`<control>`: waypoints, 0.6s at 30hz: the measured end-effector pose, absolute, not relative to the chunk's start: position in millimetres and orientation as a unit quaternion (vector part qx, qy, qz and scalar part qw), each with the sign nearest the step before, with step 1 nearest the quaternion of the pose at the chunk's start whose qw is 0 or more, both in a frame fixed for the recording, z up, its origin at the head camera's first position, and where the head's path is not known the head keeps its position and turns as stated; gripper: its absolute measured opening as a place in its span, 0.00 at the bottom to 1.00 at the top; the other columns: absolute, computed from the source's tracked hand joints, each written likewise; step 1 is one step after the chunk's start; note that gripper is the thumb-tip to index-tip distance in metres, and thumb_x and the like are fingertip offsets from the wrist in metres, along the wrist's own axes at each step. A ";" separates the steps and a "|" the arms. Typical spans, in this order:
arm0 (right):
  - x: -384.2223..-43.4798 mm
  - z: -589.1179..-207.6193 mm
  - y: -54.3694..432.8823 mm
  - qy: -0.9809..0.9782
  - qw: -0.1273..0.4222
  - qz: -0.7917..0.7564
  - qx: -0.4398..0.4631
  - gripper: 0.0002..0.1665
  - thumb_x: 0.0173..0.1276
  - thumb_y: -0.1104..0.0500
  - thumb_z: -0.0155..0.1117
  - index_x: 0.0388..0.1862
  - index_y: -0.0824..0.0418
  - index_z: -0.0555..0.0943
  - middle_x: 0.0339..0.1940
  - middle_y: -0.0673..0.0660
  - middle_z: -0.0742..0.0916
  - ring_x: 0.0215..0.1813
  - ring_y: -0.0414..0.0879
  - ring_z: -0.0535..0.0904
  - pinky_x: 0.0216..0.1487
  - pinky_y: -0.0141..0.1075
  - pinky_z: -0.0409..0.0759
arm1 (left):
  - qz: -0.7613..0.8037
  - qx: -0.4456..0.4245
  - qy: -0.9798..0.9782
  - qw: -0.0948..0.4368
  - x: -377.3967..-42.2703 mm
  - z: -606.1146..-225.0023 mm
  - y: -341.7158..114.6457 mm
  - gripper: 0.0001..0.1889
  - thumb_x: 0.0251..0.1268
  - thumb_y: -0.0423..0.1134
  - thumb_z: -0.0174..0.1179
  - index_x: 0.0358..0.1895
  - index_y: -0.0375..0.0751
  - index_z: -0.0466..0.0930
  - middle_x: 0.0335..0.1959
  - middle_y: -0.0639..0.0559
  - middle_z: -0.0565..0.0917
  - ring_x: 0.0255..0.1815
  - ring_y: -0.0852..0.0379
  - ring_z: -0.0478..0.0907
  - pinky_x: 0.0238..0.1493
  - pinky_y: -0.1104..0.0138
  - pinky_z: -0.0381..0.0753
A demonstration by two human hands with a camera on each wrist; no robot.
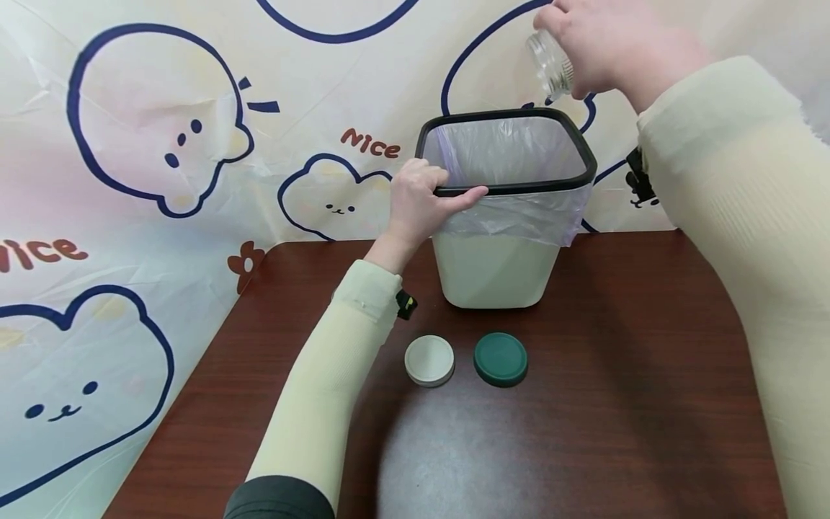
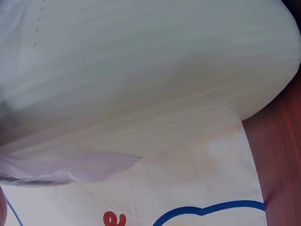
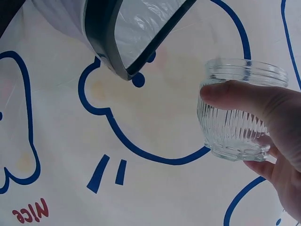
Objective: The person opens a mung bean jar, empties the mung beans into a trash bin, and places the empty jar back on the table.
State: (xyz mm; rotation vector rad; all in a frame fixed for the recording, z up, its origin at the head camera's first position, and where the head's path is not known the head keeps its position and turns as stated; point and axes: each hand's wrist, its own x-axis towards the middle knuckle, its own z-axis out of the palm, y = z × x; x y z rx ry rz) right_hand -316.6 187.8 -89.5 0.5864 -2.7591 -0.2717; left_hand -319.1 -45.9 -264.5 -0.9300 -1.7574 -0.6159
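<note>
A pale green trash bin (image 1: 493, 274) with a black rim stands on the table, lined with a translucent purple bag (image 1: 512, 216). My left hand (image 1: 418, 202) grips its rim at the near left corner, the thumb lying along the front edge. Above the bin's far right corner, my right hand (image 1: 603, 50) holds a clear ribbed glass jar (image 3: 235, 110). The jar is tilted, its threaded mouth uncovered, and I see no contents through the glass. In the left wrist view the bin's wall (image 2: 141, 70) fills most of the picture; the left fingers are mostly out of that view.
A white round lid (image 1: 429, 359) and a green round lid (image 1: 501, 358) lie side by side on the brown table (image 1: 583, 432), in front of the bin. Behind and to the left hangs a cloth (image 1: 337, 86) printed with cartoon bears.
</note>
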 end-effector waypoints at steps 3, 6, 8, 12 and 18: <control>-316.5 -88.8 188.2 -0.965 0.155 -0.066 0.203 0.56 0.44 0.77 0.72 0.71 0.70 0.55 0.62 0.78 0.64 0.60 0.73 0.59 0.56 0.65 0.68 | -0.255 -0.386 -0.730 0.504 -318.9 -263.9 -45.9 0.34 0.44 0.51 0.77 0.07 0.41 0.58 0.09 0.54 0.57 0.15 0.53 0.57 0.22 0.62 0.60; -314.9 -88.0 186.9 -0.967 0.152 -0.042 0.199 0.57 0.45 0.79 0.71 0.73 0.69 0.52 0.63 0.79 0.63 0.61 0.74 0.59 0.55 0.64 0.68 | -0.255 -0.385 -0.731 0.503 -318.7 -263.4 -45.5 0.34 0.44 0.51 0.77 0.07 0.40 0.58 0.09 0.54 0.57 0.15 0.53 0.57 0.22 0.62 0.60; -314.4 -88.1 185.9 -0.967 0.153 -0.050 0.198 0.56 0.46 0.78 0.71 0.73 0.69 0.53 0.63 0.79 0.63 0.61 0.74 0.59 0.56 0.64 0.68 | -0.255 -0.386 -0.730 0.502 -318.6 -263.3 -45.2 0.34 0.44 0.51 0.77 0.07 0.41 0.58 0.09 0.54 0.56 0.15 0.53 0.57 0.22 0.62 0.60; -313.7 -89.0 185.1 -0.967 0.147 -0.072 0.194 0.55 0.45 0.76 0.72 0.71 0.69 0.55 0.63 0.78 0.63 0.61 0.73 0.58 0.55 0.65 0.69 | -0.253 -0.389 -0.729 0.502 -318.5 -263.4 -44.8 0.34 0.44 0.51 0.76 0.07 0.41 0.57 0.09 0.55 0.56 0.15 0.53 0.57 0.22 0.61 0.61; -314.7 -89.0 187.0 -0.969 0.141 -0.047 0.197 0.56 0.46 0.78 0.70 0.73 0.68 0.52 0.62 0.79 0.62 0.60 0.75 0.58 0.53 0.65 0.70 | -0.257 -0.386 -0.732 0.499 -318.6 -263.7 -45.8 0.33 0.44 0.50 0.77 0.06 0.40 0.59 0.09 0.54 0.57 0.15 0.53 0.59 0.22 0.62 0.60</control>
